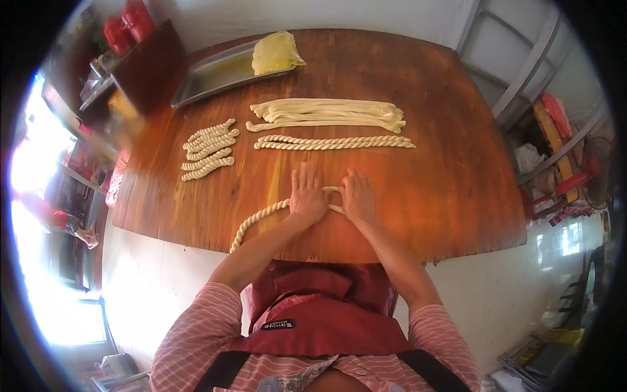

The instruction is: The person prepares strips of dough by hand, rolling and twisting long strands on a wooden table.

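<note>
My left hand (308, 194) lies flat, fingers extended, on a long rope of dough on the wooden table. The twisted part of this dough rope (255, 217) curves from under that palm down to the table's near edge. Between the hands it shows as two separate strands, which run to my right hand (357, 195), its fingers curled over them. Farther up lie long twisted dough ropes (338, 142) side by side, and behind them a pile of smooth dough strands (328, 113). Several short twisted dough pieces (210, 147) are lined up at the left.
The wooden table (441, 161) has a metal tray (210, 78) at its far left, with a plastic bag of yellow content (277, 53) on its right end. A dark red cabinet (152, 73) stands beyond the left corner. A metal frame (529, 63) stands at the far right.
</note>
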The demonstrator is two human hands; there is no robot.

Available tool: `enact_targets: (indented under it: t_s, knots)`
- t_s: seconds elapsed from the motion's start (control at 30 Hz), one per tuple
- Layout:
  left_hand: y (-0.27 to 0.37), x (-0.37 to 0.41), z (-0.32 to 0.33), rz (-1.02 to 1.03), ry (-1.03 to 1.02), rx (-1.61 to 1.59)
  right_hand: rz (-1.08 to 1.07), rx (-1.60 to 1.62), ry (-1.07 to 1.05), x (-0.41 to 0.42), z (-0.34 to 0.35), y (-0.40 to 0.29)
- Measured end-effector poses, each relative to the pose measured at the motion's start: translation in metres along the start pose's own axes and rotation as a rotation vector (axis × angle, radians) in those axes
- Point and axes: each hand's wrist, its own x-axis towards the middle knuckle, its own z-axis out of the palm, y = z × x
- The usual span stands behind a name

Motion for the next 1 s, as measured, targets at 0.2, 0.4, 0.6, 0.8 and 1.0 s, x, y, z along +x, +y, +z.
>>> enact_targets:
  t_s: [0.2, 0.4, 0.6, 0.8, 1.0]
  knots:
    - [0.030, -0.120, -0.028, 0.122, -0.049, -0.258, -0.368, 0.157, -0.070, -0.075, -0.037, -0.022]
    - [0.004, 0.007, 0.005, -0.071, 0.115, 0.059, -0.042, -0.030, -0.016, -0.004, 0.002, -0.004]
    - [0.026, -0.112, -0.015, 0.194, -0.064, -0.072, -0.332, 0.016, -0.077, -0.079, -0.032, -0.021]
    - [-0.002, 0.013, 0.014, -0.077, 0.034, 0.025, -0.041, -0.028, -0.043, -0.001, 0.005, 0.004]
    - [0.023, -0.100, -0.013, 0.240, -0.270, 0.228, -0.364, 0.010, 0.021, -0.074, -0.031, -0.016]
